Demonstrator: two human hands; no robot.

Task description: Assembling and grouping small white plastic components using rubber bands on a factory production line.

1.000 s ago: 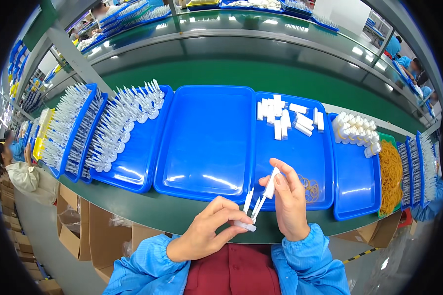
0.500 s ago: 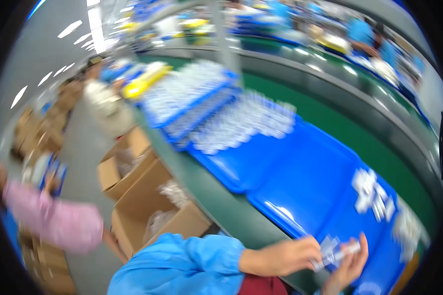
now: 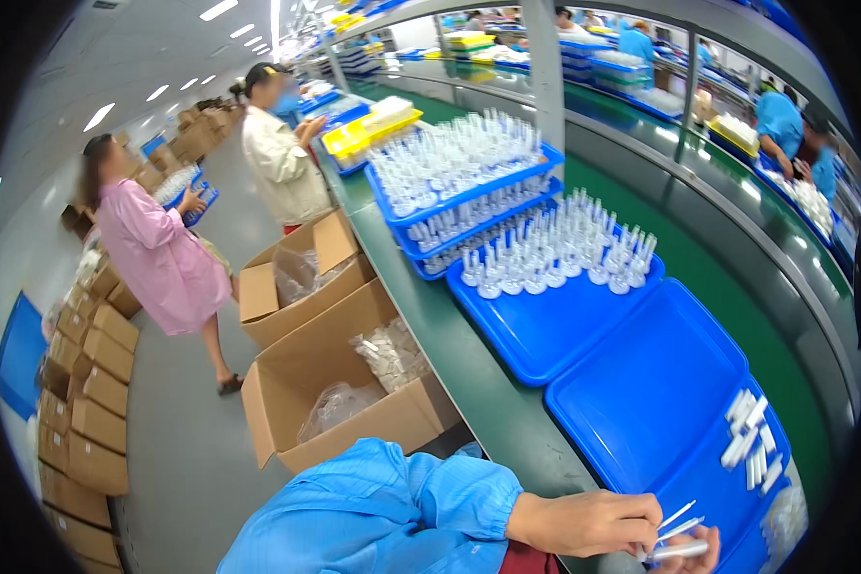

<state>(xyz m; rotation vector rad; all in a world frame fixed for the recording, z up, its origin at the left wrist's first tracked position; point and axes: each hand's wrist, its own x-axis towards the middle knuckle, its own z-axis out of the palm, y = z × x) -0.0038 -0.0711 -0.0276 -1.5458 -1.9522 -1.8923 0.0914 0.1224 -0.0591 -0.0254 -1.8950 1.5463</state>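
Note:
My left hand [image 3: 598,522] comes in from a blue sleeve, its fingers closed and pinched. Thin white rods [image 3: 679,518] stick out from between its fingertips. Close beside it, low in the picture, my right hand [image 3: 706,553] is curled around a white tube [image 3: 680,550]. The hands nearly touch, and what lies between their fingertips is partly hidden. Just beyond them, several loose white tubes [image 3: 758,469] lie in a blue tray [image 3: 713,474]. A clear bag of pale pieces [image 3: 784,521] sits at the tray's right end.
To the left, a blue tray [image 3: 512,335] holds rows of clear stemmed pieces [image 3: 555,251], beside stacked trays [image 3: 421,225] of the same. Open cardboard boxes [image 3: 344,383] with plastic bags stand by the green bench [image 3: 430,316]. People in pink [image 3: 163,249] and cream [image 3: 277,163] stand in the aisle.
The view has turned and steadied, so the trays sit farther right. My hands stay close together; thin rods now show between them. The person in pink has shifted up in the picture.

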